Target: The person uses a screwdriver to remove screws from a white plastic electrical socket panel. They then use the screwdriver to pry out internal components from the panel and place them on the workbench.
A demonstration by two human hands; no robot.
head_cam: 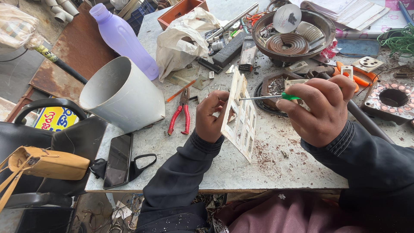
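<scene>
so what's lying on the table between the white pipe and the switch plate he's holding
In the head view, red-handled pliers lie on the table between the white pipe and the switch plate, with a thin orange pencil just above them.

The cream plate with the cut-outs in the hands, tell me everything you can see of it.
The cream plate is a flat rectangular panel, plastic by its look, with rows of rectangular openings. It stands on edge, tilted, its lower end near the worktop. The left hand grips its near side, and the right hand holds a green-handled screwdriver whose tip meets its upper part.
</scene>
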